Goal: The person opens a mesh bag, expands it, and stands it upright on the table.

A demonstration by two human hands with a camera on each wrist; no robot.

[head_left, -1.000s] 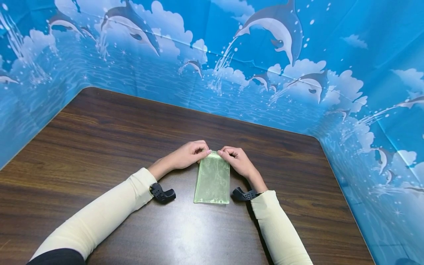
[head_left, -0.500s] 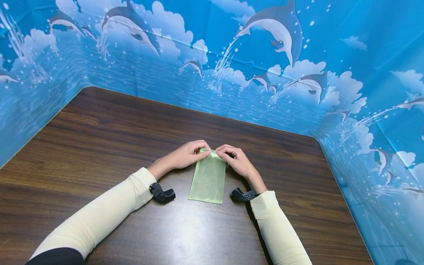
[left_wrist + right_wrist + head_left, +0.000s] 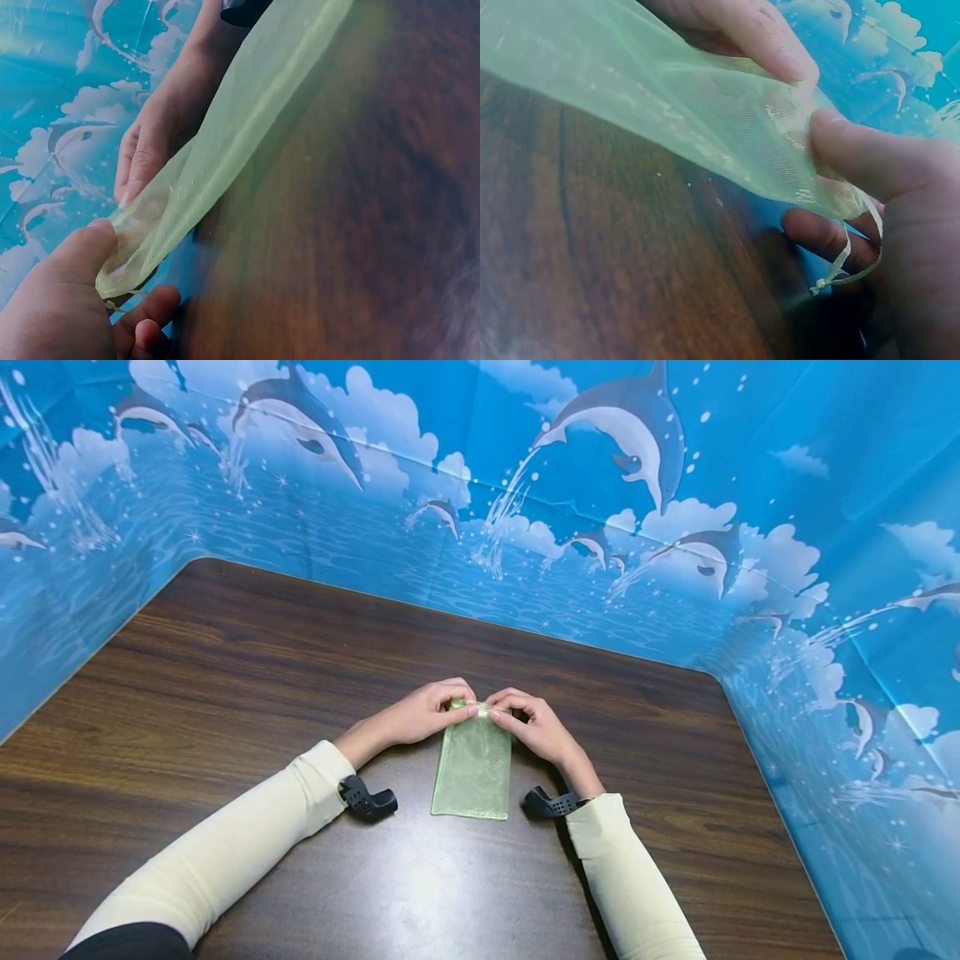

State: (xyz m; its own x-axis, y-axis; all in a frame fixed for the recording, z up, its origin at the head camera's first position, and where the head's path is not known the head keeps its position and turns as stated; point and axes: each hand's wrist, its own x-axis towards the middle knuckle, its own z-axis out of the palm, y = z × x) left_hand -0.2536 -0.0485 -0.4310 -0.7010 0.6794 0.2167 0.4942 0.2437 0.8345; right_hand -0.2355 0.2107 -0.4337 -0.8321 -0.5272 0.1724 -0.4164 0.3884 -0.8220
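A pale green organza drawstring pouch (image 3: 472,768), sheer and flat, hangs between both hands over the table. My left hand (image 3: 433,708) pinches its top edge at the left, thumb in front and fingers behind. My right hand (image 3: 536,722) pinches the same edge at the right, its thumb close to the left one. In the right wrist view a knotted ribbon loop (image 3: 844,262) dangles from the pouch's corner below the right thumb. The pouch (image 3: 247,112) runs up and away from the left thumb in the left wrist view. Some fingertips are hidden behind the fabric.
The dark wood-grain table (image 3: 300,652) spreads around the hands. A blue dolphin-print cloth (image 3: 420,552) stands along its far and side edges. A black wrist mount (image 3: 367,797) sits on the left wrist, another black mount (image 3: 551,800) on the right.
The pouch's lower end has swung left, then slightly back right. Both hands stay nearly in place, their thumbs shifting a little along the top edge.
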